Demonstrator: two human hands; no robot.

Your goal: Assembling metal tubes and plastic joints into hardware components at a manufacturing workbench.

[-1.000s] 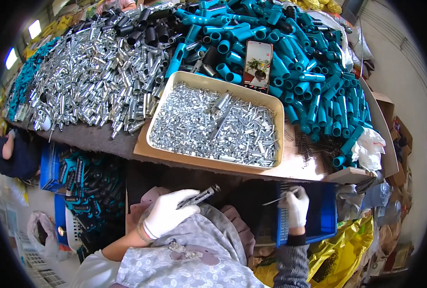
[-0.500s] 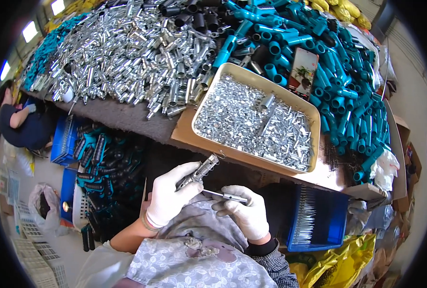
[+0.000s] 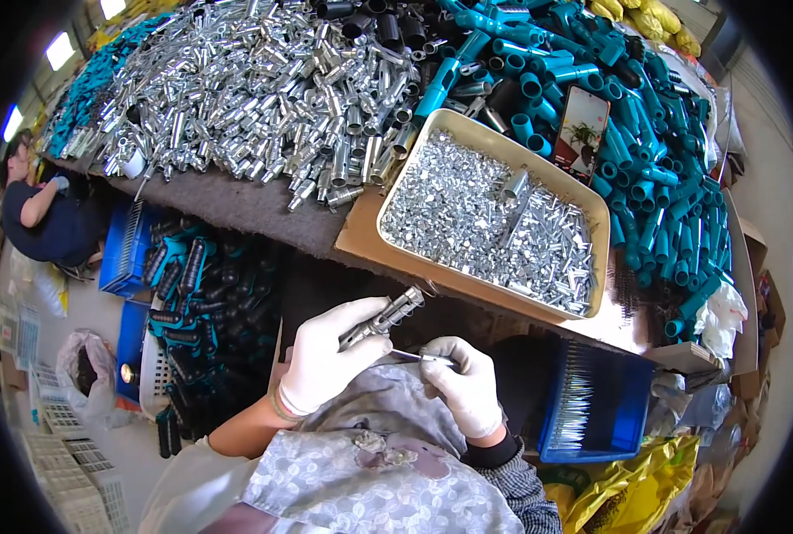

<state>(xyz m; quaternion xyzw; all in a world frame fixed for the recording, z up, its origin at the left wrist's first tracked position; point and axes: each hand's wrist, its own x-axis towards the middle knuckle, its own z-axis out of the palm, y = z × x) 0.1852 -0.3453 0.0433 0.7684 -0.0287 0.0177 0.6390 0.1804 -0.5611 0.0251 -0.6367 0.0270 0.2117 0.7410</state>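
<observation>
Note right hand (image 3: 466,387) shifted in from the blue bin (image 3: 626,423) since a second ago, now just beside left hand (image 3: 332,360). Read left grip as closed around a slotted silver tube (image 3: 391,315), tilted up over the lap; right grip as pinching a thin rod (image 3: 407,355), mostly hidden. Can't tell whether touching the tube. Mark little room from tube tip to the front edge of the surface (image 3: 227,194). Log tray (image 3: 481,276) just inside that edge, open dark gap between right hand and bin.
</observation>
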